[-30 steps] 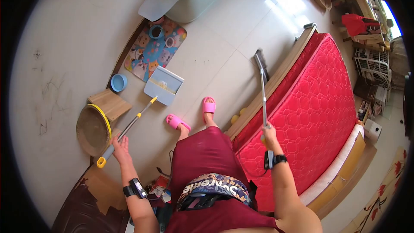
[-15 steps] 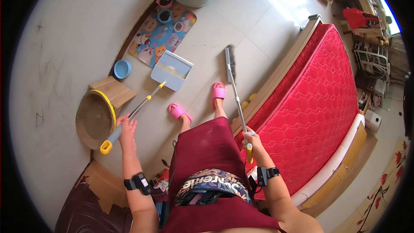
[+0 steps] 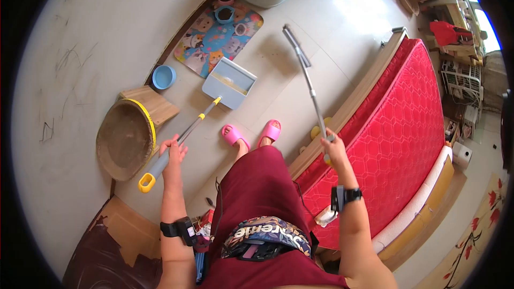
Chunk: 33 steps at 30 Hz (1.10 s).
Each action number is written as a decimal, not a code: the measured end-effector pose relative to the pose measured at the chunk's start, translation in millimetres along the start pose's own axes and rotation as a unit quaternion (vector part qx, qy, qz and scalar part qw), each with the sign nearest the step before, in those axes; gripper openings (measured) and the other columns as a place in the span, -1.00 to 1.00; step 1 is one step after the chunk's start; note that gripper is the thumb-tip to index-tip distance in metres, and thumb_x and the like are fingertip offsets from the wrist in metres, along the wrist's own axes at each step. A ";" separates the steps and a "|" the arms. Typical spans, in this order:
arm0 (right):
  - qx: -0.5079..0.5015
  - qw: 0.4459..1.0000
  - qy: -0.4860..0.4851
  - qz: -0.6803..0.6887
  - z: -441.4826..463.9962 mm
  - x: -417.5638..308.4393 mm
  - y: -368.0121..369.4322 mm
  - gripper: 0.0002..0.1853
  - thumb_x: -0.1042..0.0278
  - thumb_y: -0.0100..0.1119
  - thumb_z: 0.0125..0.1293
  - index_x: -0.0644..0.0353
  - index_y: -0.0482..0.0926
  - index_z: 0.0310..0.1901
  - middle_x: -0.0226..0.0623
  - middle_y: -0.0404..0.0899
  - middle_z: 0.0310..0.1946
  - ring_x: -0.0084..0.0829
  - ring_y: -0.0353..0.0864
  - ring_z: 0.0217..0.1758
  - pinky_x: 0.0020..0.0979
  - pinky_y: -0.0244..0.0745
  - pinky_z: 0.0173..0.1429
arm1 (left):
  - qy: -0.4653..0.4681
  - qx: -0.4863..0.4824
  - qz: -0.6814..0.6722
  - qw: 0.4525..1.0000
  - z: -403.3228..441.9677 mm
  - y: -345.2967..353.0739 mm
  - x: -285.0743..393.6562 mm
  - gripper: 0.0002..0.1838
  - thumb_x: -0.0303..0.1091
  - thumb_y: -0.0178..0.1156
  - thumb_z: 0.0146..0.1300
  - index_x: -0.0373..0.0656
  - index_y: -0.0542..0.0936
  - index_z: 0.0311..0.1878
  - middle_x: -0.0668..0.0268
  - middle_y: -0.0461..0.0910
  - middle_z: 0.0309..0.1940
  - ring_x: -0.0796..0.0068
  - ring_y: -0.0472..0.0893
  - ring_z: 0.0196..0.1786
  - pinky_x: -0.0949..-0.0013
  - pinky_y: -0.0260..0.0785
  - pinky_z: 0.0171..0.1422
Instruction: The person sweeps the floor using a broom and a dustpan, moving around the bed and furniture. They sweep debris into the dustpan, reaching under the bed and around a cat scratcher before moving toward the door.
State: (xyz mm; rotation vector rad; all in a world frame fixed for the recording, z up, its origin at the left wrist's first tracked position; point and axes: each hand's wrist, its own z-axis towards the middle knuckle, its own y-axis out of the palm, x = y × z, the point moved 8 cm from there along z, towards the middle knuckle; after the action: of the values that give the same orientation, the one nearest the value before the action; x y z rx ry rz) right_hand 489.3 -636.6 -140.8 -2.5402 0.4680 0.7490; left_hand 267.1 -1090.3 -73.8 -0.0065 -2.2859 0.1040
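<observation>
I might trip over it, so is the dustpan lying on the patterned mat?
No, the dustpan sits on the tiles beside the mat.

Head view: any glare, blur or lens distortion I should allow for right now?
Head view: window glare washes out a patch of the floor beyond the bed frame's far end; the broom head looks slightly soft, with a blurred shadow beside it; wide-angle distortion bows the mattress, and black vignetting hides the corners.

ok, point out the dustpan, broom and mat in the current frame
Dustpan (image 3: 223, 92): head view, grey-blue panel on the handle side.
Broom (image 3: 312, 94): head view, on the shaft, between brush head and hand (image 3: 334, 150).
Mat (image 3: 215, 37): head view, bare printed surface near the middle.
</observation>
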 end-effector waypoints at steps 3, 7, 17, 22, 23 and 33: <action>0.030 0.977 -0.060 -0.201 82.7 -14.7 1.6 -0.45 0.34 0.15 0.07 0.24 0.36 0.14 -0.21 0.51 -0.57 -0.50 0.50 -0.50 -0.44 0.40 -0.40 | 0.012 0.003 0.003 1.000 -1.2 4.0 1.8 -0.81 -0.29 -0.07 0.31 -0.21 0.31 -0.17 -0.02 0.21 0.22 0.14 0.37 0.16 0.23 0.31 0.20; -0.022 0.961 -0.063 -0.267 103.8 -37.8 40.8 -0.44 0.30 0.14 0.07 0.23 0.35 0.15 -0.05 0.53 -0.52 -0.24 0.56 -0.40 -0.33 0.44 -0.26 | 0.025 -0.005 0.021 0.999 0.7 12.4 4.6 -0.81 -0.29 -0.08 0.31 -0.22 0.31 -0.17 -0.06 0.20 0.22 0.14 0.38 0.15 0.22 0.32 0.20; -0.099 0.869 -0.016 -0.485 -16.9 21.1 -7.8 -0.47 0.16 0.03 0.18 -0.05 0.28 0.22 0.08 0.54 -0.27 0.01 0.53 -0.17 -0.13 0.42 -0.08 | 0.022 0.006 0.021 1.000 2.9 21.7 12.0 -0.82 -0.30 -0.10 0.31 -0.21 0.30 -0.17 -0.06 0.20 0.22 0.13 0.37 0.16 0.22 0.33 0.18; -0.075 0.905 0.012 -0.419 -52.5 28.3 -54.2 -0.47 0.18 0.09 0.17 -0.08 0.30 0.22 -0.02 0.55 -0.39 -0.18 0.58 -0.33 -0.26 0.45 -0.19 | 0.028 0.006 0.029 0.999 0.5 27.8 13.0 -0.82 -0.29 -0.07 0.32 -0.19 0.28 -0.15 -0.02 0.24 0.20 0.09 0.39 0.14 0.23 0.34 0.18; -0.062 0.925 0.026 -0.375 -59.1 33.2 -61.3 -0.46 0.20 0.11 0.16 -0.08 0.31 0.22 -0.05 0.55 -0.41 -0.25 0.58 -0.36 -0.30 0.45 -0.21 | 0.033 0.004 0.027 0.999 0.2 28.3 12.6 -0.81 -0.28 -0.06 0.32 -0.19 0.28 -0.15 -0.01 0.25 0.20 0.07 0.40 0.13 0.22 0.34 0.17; -0.011 0.993 0.027 -0.118 0.7 90.4 -24.5 -0.44 0.35 0.12 0.13 0.27 0.29 0.19 0.06 0.49 -0.05 -0.26 0.49 0.06 -0.42 0.34 0.10 | 0.040 0.018 0.028 0.999 2.4 39.6 7.4 -0.77 -0.25 -0.02 0.30 -0.20 0.29 -0.12 0.07 0.35 0.11 0.12 0.45 0.06 0.25 0.36 0.14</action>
State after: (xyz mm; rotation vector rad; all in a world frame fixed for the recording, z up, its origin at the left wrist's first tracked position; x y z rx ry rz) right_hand 571.5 -632.8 -185.5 -2.5825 0.1707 0.6020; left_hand 259.3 -1050.7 -72.9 -0.0542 -2.2037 0.1713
